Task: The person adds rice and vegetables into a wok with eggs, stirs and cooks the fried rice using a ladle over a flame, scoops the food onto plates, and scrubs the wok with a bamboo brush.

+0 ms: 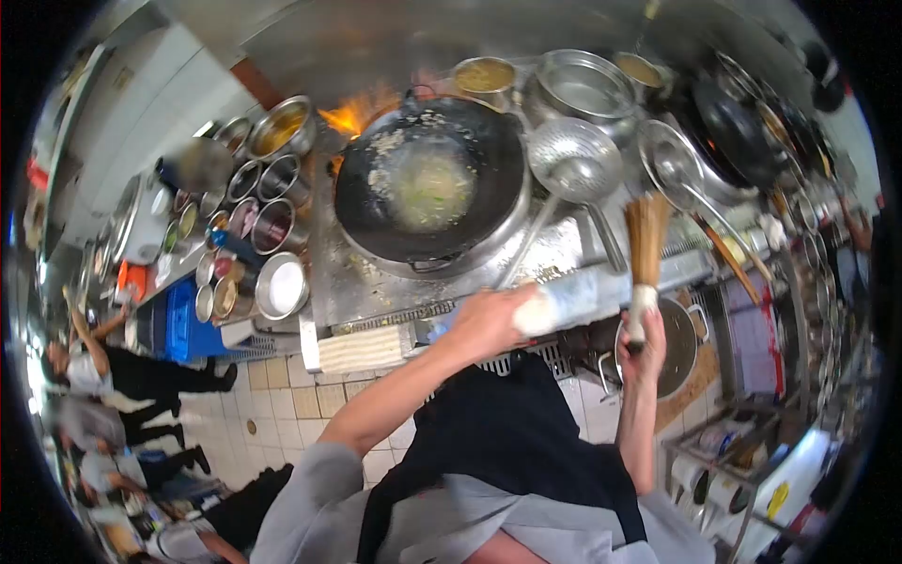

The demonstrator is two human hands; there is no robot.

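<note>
A black wok (489,202) sits on the stove with liquid and pale and green bits in its bottom; orange flame (348,117) shows at its upper left rim. My left hand (493,322) is at the front edge of the stove, by the end of a whitish cloth-like roll (568,296); what its fingers hold is unclear. My right hand (645,343) is wrapped round the pale handle of a bristle brush (646,235), held upright with bristles away from me. A perforated strainer (573,155) and a ladle lie right of the wok.
Metal bowls of ingredients (280,285) crowd the left counter, above a blue bin (191,320). A large pot (678,348) stands below my right hand. More woks (738,132) are at the right. Several people (141,376) stand at the far left.
</note>
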